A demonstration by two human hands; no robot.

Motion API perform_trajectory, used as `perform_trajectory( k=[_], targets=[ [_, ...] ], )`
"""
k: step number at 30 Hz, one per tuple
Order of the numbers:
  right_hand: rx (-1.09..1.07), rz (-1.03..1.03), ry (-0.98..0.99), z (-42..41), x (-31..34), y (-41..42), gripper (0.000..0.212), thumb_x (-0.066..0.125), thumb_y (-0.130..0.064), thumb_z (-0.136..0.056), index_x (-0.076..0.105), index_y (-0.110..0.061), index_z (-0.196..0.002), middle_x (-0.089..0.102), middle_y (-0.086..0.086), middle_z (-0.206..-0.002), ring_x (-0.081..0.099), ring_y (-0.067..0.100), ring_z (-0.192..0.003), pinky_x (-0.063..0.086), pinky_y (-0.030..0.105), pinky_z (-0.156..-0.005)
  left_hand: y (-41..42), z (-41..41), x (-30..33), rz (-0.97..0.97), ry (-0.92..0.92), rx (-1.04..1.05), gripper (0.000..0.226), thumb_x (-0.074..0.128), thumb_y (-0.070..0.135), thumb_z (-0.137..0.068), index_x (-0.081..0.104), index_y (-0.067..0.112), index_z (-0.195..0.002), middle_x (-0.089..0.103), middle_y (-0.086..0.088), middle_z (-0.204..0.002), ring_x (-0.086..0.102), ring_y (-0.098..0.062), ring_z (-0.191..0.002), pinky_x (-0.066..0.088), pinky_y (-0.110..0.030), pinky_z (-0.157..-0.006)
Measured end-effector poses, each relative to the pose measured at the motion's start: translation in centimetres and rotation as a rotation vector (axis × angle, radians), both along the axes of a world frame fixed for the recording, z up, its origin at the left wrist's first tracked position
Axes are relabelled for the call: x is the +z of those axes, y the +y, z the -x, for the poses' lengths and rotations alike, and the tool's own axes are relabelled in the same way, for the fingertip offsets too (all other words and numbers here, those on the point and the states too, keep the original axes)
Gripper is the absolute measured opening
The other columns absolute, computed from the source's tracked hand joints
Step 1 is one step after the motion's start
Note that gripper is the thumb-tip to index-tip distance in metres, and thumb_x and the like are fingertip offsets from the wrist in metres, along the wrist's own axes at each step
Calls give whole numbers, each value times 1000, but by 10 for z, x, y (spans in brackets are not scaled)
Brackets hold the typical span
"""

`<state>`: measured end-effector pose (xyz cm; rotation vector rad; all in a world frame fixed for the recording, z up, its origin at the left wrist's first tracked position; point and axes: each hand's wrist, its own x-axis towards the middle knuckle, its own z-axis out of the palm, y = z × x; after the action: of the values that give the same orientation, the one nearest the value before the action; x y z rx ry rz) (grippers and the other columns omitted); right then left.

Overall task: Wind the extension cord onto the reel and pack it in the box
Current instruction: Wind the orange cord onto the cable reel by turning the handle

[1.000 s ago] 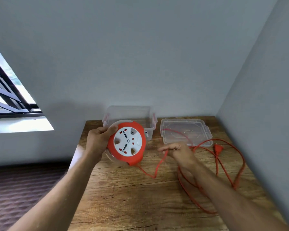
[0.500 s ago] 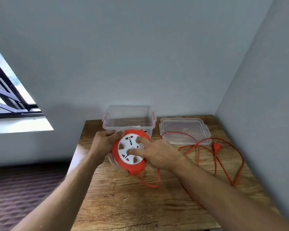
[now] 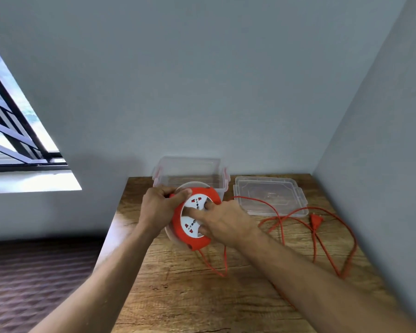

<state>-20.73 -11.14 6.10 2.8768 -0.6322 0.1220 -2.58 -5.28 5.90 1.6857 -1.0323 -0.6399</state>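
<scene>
We hold the reel (image 3: 194,219) up over the near part of the wooden table (image 3: 178,296), in front of the clear box (image 3: 190,169), with our left hand (image 3: 157,210) wrapped around its left rim, fingers curled tight on the red edge. Our right hand (image 3: 222,223) lies across the white socket face, fingers spread and pressing on it, apparently to turn the centre. To wind well, we judge it best to keep the left grip firm so the housing stays put while the right hand turns the hub in even strokes, and to let the orange cord (image 3: 283,227) feed in without kinks; most of it lies loose in loops on the table to the right, its plug (image 3: 315,221) near the lid (image 3: 270,197). How much cord already sits inside the reel is hidden by the rim and our hands, and we cannot tell whether a finger sits in a winding recess.
</scene>
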Motion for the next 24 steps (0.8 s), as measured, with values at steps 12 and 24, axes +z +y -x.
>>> perform_trajectory(
  k=[12, 24],
  targets=[
    [-978, -1699, -1196, -23, 12, 24, 29, 59, -39, -96, 61, -11, -103, 71, 8, -62, 59, 16, -40, 43, 22, -35, 0, 34, -10, 259, -81, 241, 15, 82, 41, -81, 76, 29, -76, 58, 12, -73, 58, 8, -69, 44, -3, -63],
    [193, 31, 47, 35, 14, -18, 62, 56, -22, -97, 32, -51, -146, 40, 16, -146, 65, 32, -71, 55, 38, -49, -18, -3, 19, -158, 103, -132, 23, 82, 37, -84, 84, 22, -67, 81, -1, -69, 76, -10, -57, 57, -23, -54]
  ],
)
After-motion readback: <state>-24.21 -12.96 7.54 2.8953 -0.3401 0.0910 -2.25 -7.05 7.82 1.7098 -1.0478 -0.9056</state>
